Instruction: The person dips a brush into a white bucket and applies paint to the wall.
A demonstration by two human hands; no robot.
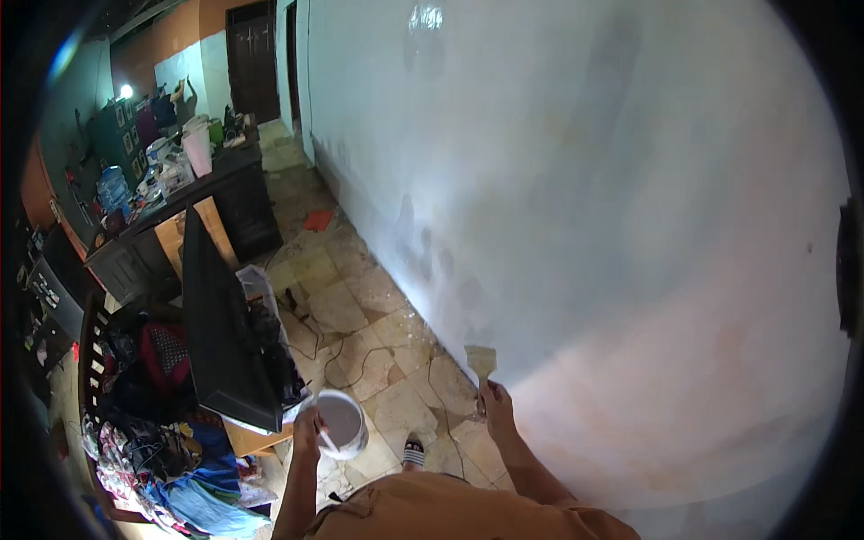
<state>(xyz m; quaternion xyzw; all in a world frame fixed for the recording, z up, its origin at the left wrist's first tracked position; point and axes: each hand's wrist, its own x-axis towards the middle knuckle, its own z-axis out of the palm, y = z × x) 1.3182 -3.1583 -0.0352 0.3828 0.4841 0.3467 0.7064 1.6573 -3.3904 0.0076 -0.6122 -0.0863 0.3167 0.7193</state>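
Observation:
My right hand (496, 407) grips the handle of a flat paintbrush (481, 361), its bristles up and close to the pale wall (574, 270); I cannot tell whether they touch it. My left hand (308, 432) holds a white bucket (361, 445) by its rim or handle side. Greyish-white paint (339, 416) fills part of that bucket. Damp-looking grey patches mark the lower wall, and a pinkish area spreads to the right of the brush.
A flat-screen television (219, 324) stands left of the bucket, beside heaped clothes (196, 486). Black cables (432, 381) cross the tiled floor (398, 398). Further off are a cluttered dark counter (233, 182), an orange item (318, 220) on the floor and another person (164, 108) reaching to a wall.

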